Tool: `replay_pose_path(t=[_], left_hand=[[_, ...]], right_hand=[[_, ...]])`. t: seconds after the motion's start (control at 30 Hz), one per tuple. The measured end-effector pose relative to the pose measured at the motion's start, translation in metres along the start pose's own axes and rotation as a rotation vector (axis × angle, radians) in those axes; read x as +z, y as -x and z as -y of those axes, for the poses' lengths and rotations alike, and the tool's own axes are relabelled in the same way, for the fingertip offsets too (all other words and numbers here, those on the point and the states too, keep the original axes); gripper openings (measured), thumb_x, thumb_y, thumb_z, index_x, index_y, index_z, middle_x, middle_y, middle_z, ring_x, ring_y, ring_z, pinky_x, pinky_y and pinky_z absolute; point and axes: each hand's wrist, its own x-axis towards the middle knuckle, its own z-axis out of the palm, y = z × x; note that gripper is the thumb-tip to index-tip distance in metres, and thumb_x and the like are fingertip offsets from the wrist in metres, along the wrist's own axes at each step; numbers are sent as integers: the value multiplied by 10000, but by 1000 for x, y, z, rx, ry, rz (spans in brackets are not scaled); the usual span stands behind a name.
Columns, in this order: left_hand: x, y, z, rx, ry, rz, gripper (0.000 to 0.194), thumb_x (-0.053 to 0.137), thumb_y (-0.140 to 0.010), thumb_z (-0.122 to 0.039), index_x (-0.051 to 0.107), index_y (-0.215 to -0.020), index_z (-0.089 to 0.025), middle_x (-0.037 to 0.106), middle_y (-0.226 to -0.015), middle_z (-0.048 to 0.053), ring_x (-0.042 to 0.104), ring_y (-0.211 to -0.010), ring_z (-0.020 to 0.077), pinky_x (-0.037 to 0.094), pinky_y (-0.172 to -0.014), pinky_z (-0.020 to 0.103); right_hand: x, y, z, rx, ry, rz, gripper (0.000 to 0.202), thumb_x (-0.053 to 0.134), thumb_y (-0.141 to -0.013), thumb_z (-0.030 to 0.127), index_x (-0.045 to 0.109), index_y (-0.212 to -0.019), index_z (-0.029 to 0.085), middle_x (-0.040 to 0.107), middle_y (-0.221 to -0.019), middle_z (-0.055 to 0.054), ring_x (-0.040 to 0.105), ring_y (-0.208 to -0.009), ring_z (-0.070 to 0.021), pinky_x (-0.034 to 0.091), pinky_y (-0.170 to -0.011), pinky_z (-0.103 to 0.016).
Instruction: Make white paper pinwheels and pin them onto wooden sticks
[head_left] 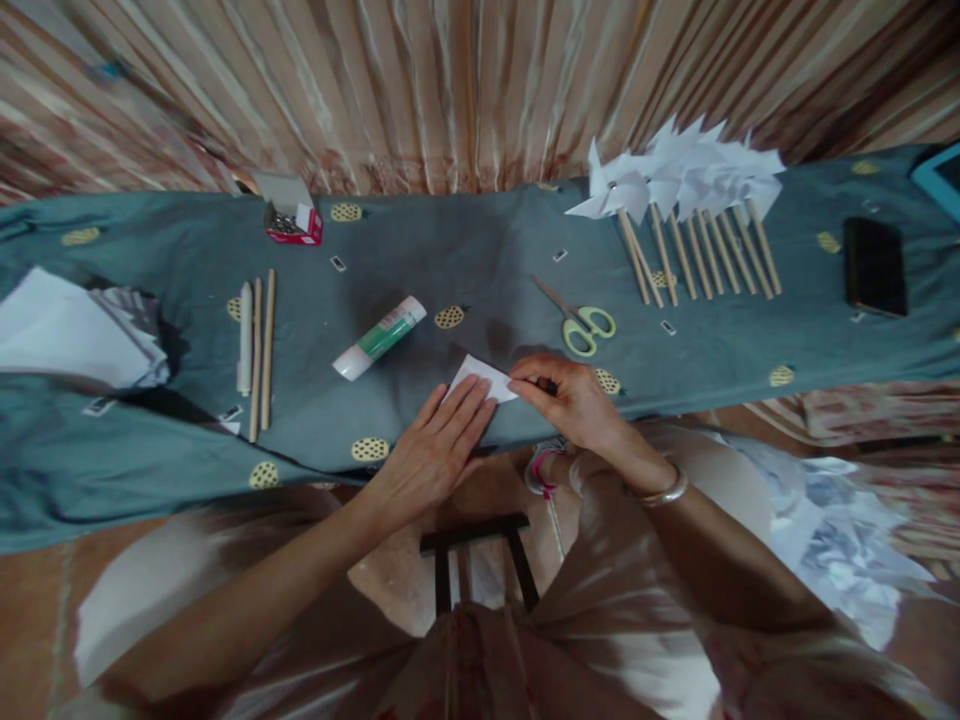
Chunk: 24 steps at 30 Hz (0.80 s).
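A small piece of folded white paper (pixel 477 367) lies near the table's front edge. My left hand (pixel 436 440) rests flat over it, fingers stretched out and pressing it to the cloth. At the paper's right corner, my right hand (pixel 570 398) pinches with thumb and fingertips; its other fingers are curled under. Just beyond the hands are a glue stick (pixel 380 338) with a green label and a pair of scissors (pixel 576 318) with light green handles, blades pointing away to the left.
Finished paper pinwheels (pixel 690 180) on wooden sticks lie at the back right, near a dark phone (pixel 875 266). Leftward are wooden sticks (pixel 263 350), a white candle-like stick (pixel 245 340), an open box of pins (pixel 294 222) and stacked white paper (pixel 67 325). Paper scraps (pixel 840 540) lie below right.
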Motion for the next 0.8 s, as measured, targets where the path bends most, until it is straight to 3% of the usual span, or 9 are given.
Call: replay_pose_path(t=[0.6,0.8], left_hand=[[1,-2,1,0,-73,44,698,576,-944,-416,352,-1468,-14,417,-1536,238,354,-1450,385,365,-1161,517],[2,-1,1,-25,-59,73,706,550,-956,-435,325,-1486,-26,377,-1561,235,267,-1489,379,339,-1177,526]], right_hand=[[0,1,6,51,-2,-64,47,669,-841,196,704,-810,194,702,-755,-7,613,-661,-133,477,-656,-246],[1,0,4,53,-4,-77,60,670,-846,214,706,-804,192,706,-769,-13,628,-679,-143,479,-675,-259]])
